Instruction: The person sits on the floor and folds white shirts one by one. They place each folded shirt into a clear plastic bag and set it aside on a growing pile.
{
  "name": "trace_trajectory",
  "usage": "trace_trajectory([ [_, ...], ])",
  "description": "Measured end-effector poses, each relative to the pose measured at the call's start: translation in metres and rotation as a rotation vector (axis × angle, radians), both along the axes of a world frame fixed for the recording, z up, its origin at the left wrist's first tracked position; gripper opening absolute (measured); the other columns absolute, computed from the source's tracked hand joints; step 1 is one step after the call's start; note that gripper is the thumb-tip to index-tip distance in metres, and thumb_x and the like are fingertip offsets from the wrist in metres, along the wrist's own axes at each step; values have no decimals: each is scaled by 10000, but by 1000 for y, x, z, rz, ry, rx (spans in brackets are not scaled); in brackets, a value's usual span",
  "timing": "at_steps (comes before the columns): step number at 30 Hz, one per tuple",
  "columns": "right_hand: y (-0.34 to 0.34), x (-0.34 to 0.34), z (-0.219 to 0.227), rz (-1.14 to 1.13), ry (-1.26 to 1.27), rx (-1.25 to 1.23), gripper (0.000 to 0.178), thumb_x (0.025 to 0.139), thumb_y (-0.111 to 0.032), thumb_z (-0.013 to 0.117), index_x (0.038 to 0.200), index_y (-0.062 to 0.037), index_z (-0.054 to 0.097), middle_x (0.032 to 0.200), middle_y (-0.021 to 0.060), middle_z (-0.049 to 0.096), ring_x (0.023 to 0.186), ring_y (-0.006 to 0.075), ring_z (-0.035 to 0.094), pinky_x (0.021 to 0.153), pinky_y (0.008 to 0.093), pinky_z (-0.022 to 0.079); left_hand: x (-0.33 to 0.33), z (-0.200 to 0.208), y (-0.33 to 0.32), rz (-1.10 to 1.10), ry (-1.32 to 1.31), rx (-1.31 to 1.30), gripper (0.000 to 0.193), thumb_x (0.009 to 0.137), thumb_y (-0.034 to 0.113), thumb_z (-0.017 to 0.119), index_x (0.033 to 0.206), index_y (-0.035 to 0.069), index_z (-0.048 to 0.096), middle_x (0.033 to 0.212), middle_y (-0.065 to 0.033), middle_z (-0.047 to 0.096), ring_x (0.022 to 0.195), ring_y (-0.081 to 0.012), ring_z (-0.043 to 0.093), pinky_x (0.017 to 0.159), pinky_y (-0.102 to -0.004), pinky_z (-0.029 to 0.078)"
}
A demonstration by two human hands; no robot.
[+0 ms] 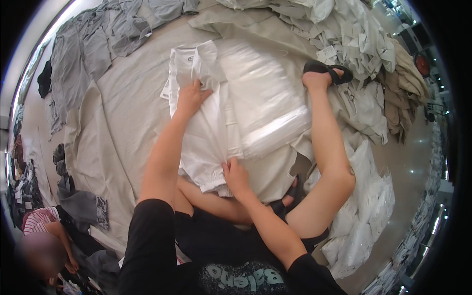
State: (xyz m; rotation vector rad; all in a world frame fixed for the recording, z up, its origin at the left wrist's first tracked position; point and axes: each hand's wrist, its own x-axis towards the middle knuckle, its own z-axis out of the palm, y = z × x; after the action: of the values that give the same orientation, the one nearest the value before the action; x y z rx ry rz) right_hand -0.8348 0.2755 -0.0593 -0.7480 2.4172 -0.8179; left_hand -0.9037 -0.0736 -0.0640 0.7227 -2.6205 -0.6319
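Observation:
A long folded white garment (204,130) lies lengthwise in front of me, with a gathered elastic end (214,181) nearest my lap. A small dark print marks its far end, and a paper tag sticks out at its left side. On its upper half rests my left hand (191,100), thumb and fingers apart, pressing on the cloth. My right hand (237,176) is closed at the garment's right edge near the elastic end, pinching the fabric. Just right of the garment lies a stack of clear plastic bags (275,118), shiny and partly under its edge.
A beige cloth (130,103) covers the floor. Grey garments (81,54) lie far left, and heaped white garments with tags (354,39) far right. Filled plastic bags (361,211) lie beside my bent leg (327,132). Another person (46,221) is at lower left.

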Motion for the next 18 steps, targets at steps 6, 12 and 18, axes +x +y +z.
trace_trajectory([
  [6,-26,-70,73,59,52,96,458,1012,-472,691,879,-34,704,816,200,751,783,410,735,724,523,563,33,53,33,105,156,-397,479,941,132,730,1397,34,621,1061,-127,680,998,-352,644,897,-487,484],
  [12,-206,-230,11,-87,54,-567,741,905,-429,828,1396,76,599,1295,254,695,1094,324,727,910,389,584,72,7,99,-181,-39,-129,552,1002,286,651,1500,58,583,1074,-111,659,1055,-311,622,938,-449,467],
  [18,-319,-304,24,-219,-476,-253,953,855,-495,886,1522,81,524,1370,247,681,1197,298,696,1002,411,568,75,-1,108,-154,-60,-135,595,982,302,666,1537,106,575,1107,-98,647,1070,-289,610,950,-442,457],
])
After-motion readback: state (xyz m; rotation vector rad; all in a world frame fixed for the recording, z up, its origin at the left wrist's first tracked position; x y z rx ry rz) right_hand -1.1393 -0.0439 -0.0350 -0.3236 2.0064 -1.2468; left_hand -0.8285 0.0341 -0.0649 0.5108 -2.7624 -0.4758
